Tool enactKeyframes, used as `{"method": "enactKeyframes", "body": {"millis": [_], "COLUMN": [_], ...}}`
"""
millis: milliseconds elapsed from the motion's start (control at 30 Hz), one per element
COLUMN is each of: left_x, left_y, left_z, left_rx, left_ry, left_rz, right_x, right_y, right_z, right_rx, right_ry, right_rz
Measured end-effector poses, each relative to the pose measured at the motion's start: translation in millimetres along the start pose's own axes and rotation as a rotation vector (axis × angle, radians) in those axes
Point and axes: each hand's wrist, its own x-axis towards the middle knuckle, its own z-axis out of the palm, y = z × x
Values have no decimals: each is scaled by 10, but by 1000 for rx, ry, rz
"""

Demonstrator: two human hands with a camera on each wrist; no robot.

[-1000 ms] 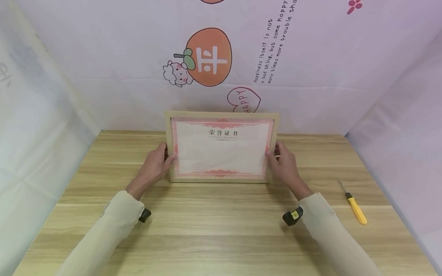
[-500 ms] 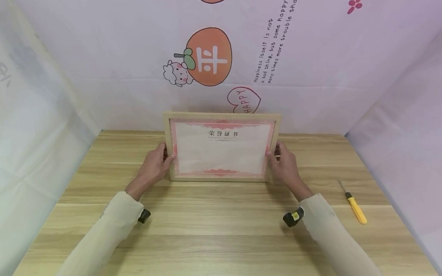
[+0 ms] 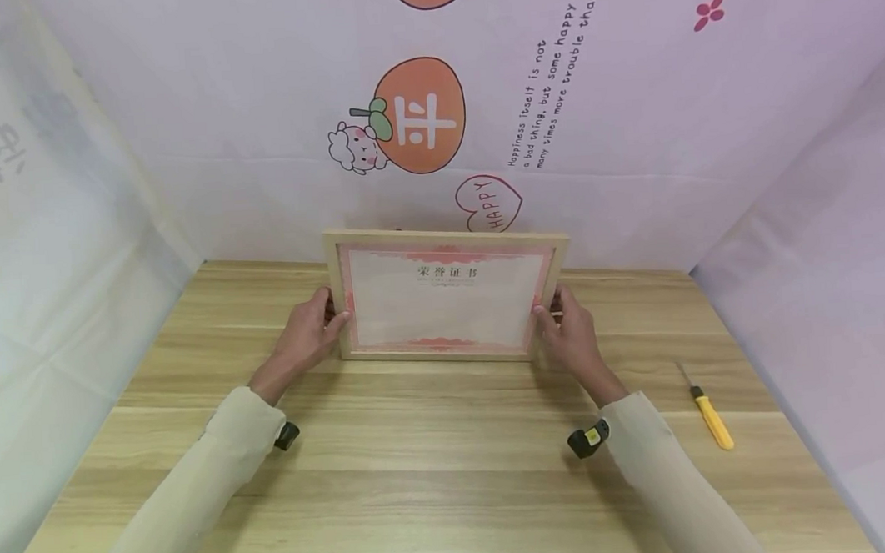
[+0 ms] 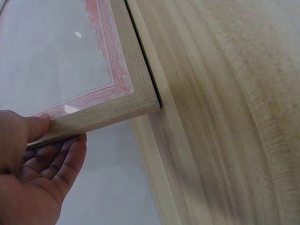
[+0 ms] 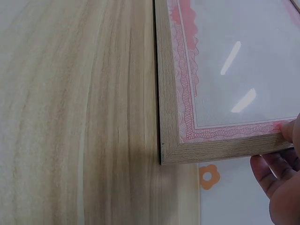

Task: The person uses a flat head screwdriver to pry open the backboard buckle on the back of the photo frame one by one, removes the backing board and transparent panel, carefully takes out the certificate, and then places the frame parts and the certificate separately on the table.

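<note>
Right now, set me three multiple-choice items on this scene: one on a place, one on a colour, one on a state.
1. Where does the screwdriver lie?
A. On the table, to the right of the right hand
B. Inside the frame
C. Under the left hand

2. What colour is the screwdriver's handle?
A. Blue
B. Yellow
C. Black

3. How is the picture frame held?
A. Flat and untouched
B. By one hand, at its top
C. By both hands, the left hand at one side edge, the right at the other

Answers: 1 A, it lies on the wood past the right sleeve; 2 B, the handle shows yellow; 3 C, each hand pinches a side.
</note>
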Motion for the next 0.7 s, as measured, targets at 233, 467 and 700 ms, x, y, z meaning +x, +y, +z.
{"method": "enactKeyframes", "body": {"millis": [233,467,700], "left_x": [-8,-2,-21], "left_y": [-6,-14,-43], "left_z": [-6,3,13], "left_rx": [5,-1,7], "left_ry": [20,41,84], "left_rz": [8,26,56], "right_x": [-12,-19,-27], "right_y": [6,38,43], "right_z": [11,17,27], "right_rx": [12,10,16], "right_ry": [34,57,69], "right_rz": [-23,-63,-73]}}
